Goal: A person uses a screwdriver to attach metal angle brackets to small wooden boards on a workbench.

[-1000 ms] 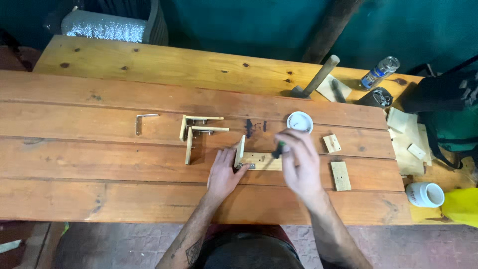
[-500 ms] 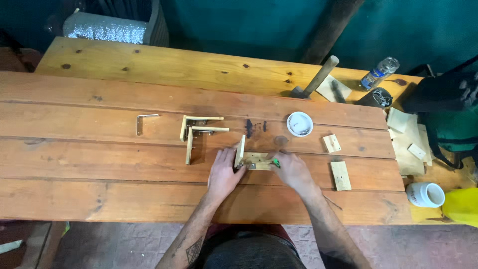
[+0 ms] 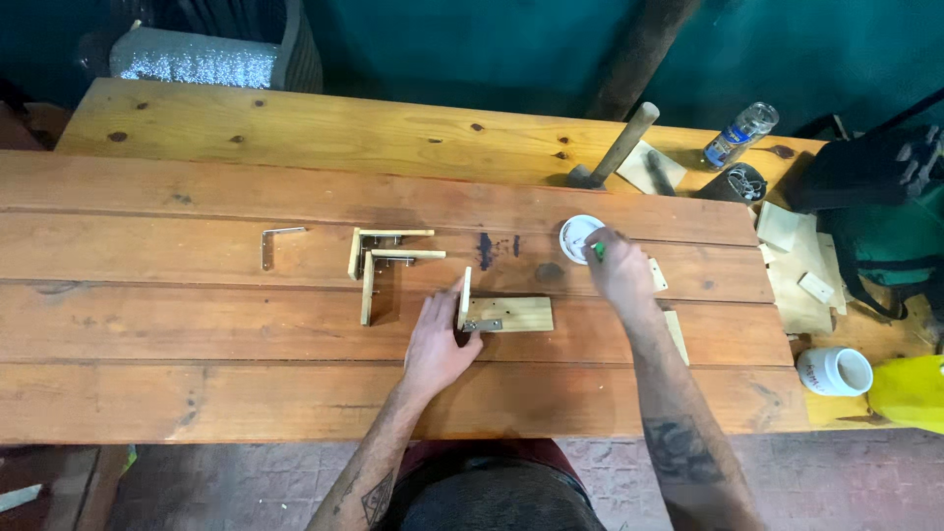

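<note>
At a plank workbench [image 3: 197,324], our left hand [image 3: 438,344] lies flat, fingers spread against the upright end of an L-shaped wooden piece [image 3: 506,313] with a metal bracket. Our right hand [image 3: 619,270] pinches a green-tipped tool [image 3: 597,251], its fingertips at a small white lid [image 3: 575,236]. Two finished wooden angles [image 3: 388,258] sit beyond our left fingers.

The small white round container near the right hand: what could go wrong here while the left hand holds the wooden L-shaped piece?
1. The right hand reaches into the small white round container, which looks light; it could tip or slide and spill its contents.
2. The left hand steadies the wooden L-shaped piece with a metal bracket mostly at its upright end; a loose grip may let it shift.
3. The wooden-handled hammer leans behind the container; a wide arm move might knock it.
</note>
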